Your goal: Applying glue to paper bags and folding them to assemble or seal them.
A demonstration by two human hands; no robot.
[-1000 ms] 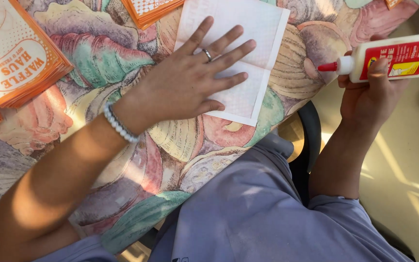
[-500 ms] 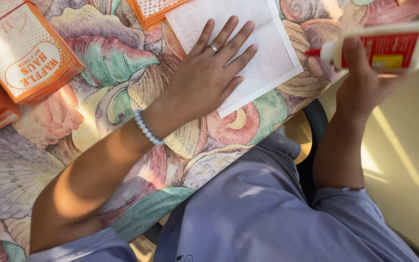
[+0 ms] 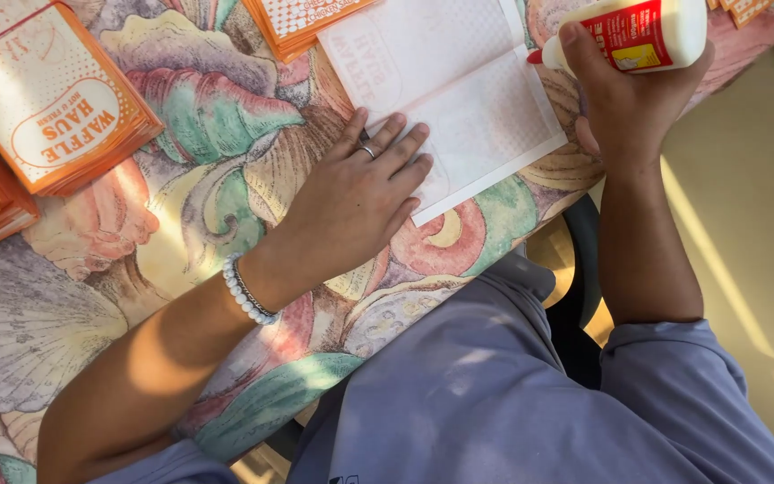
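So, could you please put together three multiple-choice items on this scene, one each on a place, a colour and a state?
1. Where does the left hand rest?
A. flat on the white sheet
B. on the orange stack
C. on the person's lap

2. What colour is the glue bottle's nozzle tip?
A. blue
B. red
C. green

3. How is the glue bottle held?
A. standing upright on the table
B. lying loose on the floor
C. gripped in the right hand, tip at the sheet's right edge

Answers:
1 A, the fingers lie spread on the sheet's lower left corner.
2 B, a red tip shows between the white bottle and the paper.
3 C, the fingers wrap the bottle, which lies sideways with its tip at the sheet.
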